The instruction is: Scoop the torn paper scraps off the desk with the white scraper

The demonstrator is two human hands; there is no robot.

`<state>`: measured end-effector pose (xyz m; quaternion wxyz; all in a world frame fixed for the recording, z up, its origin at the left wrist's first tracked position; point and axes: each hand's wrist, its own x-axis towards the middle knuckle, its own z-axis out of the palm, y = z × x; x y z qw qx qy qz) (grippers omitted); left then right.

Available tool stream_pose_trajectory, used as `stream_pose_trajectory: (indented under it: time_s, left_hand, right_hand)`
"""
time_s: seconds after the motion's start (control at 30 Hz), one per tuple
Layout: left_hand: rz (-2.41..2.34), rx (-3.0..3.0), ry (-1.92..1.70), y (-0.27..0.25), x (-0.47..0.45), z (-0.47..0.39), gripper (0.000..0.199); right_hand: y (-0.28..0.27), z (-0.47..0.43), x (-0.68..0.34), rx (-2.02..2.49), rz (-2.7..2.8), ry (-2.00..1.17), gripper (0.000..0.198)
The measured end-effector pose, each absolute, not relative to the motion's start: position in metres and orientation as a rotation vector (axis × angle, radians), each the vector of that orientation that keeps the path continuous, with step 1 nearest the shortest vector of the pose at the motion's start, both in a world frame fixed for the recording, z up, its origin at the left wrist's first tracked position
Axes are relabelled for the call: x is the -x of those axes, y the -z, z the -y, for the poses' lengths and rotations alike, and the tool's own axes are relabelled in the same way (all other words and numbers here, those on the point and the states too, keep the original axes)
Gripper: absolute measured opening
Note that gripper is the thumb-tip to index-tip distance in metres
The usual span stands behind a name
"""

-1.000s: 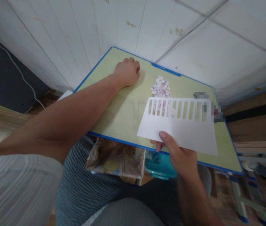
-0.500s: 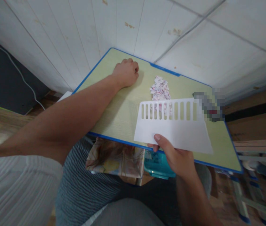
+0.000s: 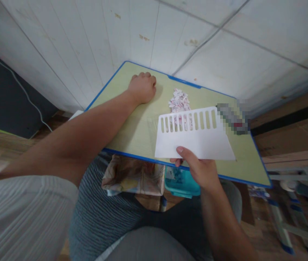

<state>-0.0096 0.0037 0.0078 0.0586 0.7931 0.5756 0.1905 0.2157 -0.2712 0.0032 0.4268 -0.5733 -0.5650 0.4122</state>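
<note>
My left hand [image 3: 142,88] rests on the pale yellow tabletop [image 3: 134,137], curled into a fist with no object showing from it; its palm side is hidden. A white sheet [image 3: 194,143] with a row of long slots along its far edge is in my right hand [image 3: 201,168]. The thumb lies on top of the sheet and the fingers are underneath, mostly hidden. Beyond the sheet's far edge lies a heap of small torn paper pieces [image 3: 179,100], white with reddish marks. Some of them show through the slots.
A pixelated object [image 3: 235,119] lies at the table's right side. Blue trim [image 3: 132,155] edges the table. Underneath are a teal plastic container [image 3: 182,183] and a patterned bag [image 3: 136,177]. A white panelled wall [image 3: 140,29] with a cable stands behind, and a cardboard box [image 3: 292,123] at right.
The whole view has shifted slightly. The slotted sheet has changed its tilt a little in my right hand. My left fist stays in the same place on the table.
</note>
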Motion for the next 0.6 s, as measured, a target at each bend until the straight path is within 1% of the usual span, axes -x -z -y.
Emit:
stream_pose_trajectory:
  time_s: [0.13, 0.27, 0.6]
  left_hand:
    - [-1.807, -2.456, -0.53, -0.008, 0.007, 0.002, 0.051]
    - [-1.902, -2.427, -0.539, -0.005, 0.009, 0.014, 0.051]
    - [-2.008, -2.349, -0.505, -0.003, 0.028, 0.073, 0.049]
  right_hand:
    - [0.0, 0.268, -0.217, 1.456, 1.417, -1.041, 0.045]
    - [0.0, 0.262, -0.216, 1.365, 1.419, -1.077, 0.041]
    - [0.005, 0.253, -0.209, 1.315, 1.423, -1.058, 0.047]
